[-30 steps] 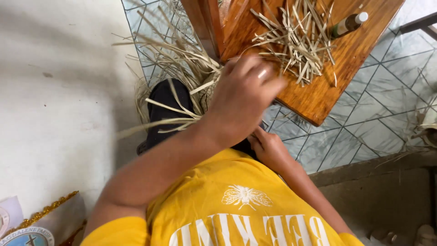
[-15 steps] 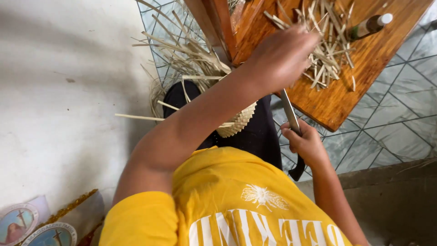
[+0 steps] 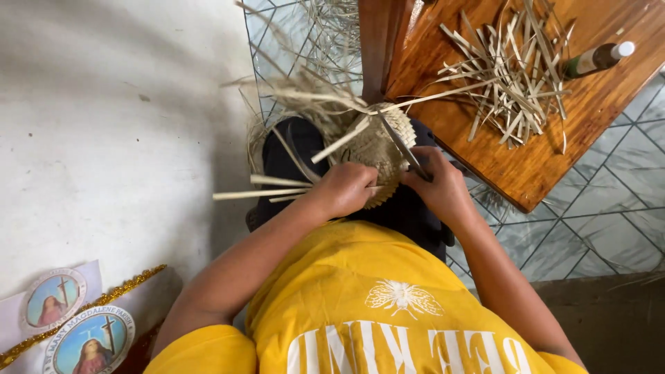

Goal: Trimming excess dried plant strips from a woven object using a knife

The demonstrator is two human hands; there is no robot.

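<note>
A small woven palm-leaf piece [image 3: 379, 143] with loose strip ends rests on my lap, over dark trousers [image 3: 285, 147]. My left hand [image 3: 344, 188] grips its near edge, with several long strips sticking out to the left. My right hand [image 3: 438, 183] is closed on a knife whose thin blade [image 3: 400, 141] lies across the weave, pointing away from me. One long strip runs from the weave up to a pile of cut palm strips [image 3: 511, 68] on the wooden table [image 3: 500, 165].
A small bottle with a white cap [image 3: 597, 59] lies on the table's right edge. More dry strips are scattered on the tiled floor [image 3: 596, 215] beyond my knees. A white wall [image 3: 104, 138] is at left, with round religious pictures [image 3: 69, 325] trimmed in gold at bottom left.
My left hand has drawn back from the strip pile on the table to the woven piece on my lap. My right hand has brought the knife up onto the weave.
</note>
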